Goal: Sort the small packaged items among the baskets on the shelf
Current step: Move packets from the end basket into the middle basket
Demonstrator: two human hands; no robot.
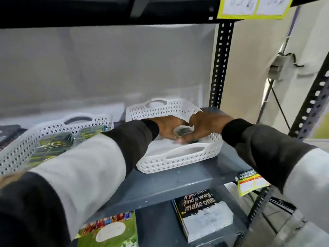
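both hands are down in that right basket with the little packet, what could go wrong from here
1. The right basket sits near the shelf front edge; a tug from either the left hand or the right hand might slide it off.
2. The small packet is blurred between the fingers, so it may slip.
3. The left sleeve crosses the full left basket and could snag it.

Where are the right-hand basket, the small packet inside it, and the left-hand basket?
right-hand basket [185, 152]: head view, near rim by the front handle slot.
small packet [182, 131]: head view, its clear face, between both hands.
left-hand basket [17, 148]: head view, perforated front wall.
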